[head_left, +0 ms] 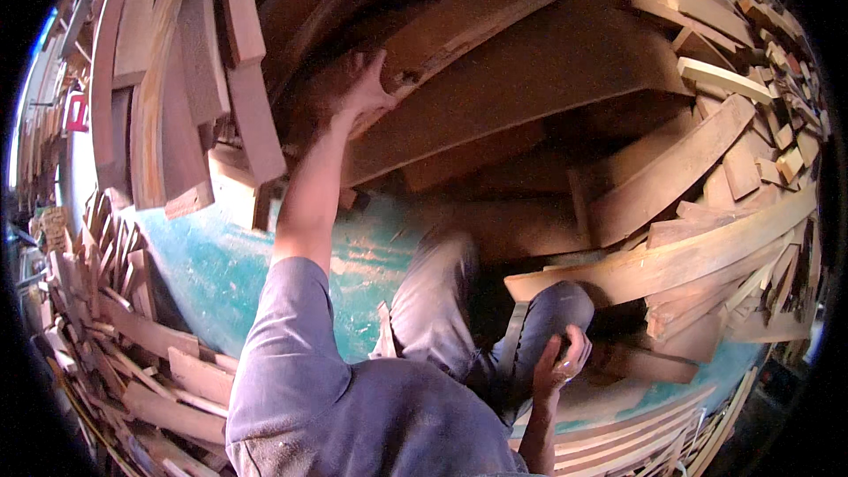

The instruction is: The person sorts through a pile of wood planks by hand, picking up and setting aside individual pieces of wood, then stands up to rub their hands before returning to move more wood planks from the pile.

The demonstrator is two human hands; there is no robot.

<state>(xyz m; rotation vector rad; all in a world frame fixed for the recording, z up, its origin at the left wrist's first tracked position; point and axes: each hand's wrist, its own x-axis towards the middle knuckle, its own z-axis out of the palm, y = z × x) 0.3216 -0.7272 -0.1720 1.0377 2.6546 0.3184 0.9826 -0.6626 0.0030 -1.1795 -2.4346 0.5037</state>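
Note:
My left arm stretches up and forward. My left hand is at the near left part of a thick wooden board, thumb and fingers spread around its edge; the far fingertips are partly lost in shadow. This board slants up to the right over a wide brown panel. Beside my right knee, my right hand hangs with loosely curled fingers, the thumb apart from them, and nothing visible in it. Nearest to it is the end of a long pale plank, just above the knee.
Upright wooden offcuts crowd the left of the dark recess. More wood pieces are heaped at the lower left. On the right, a loose pile includes a slanted board. A worn turquoise surface lies beneath my left arm.

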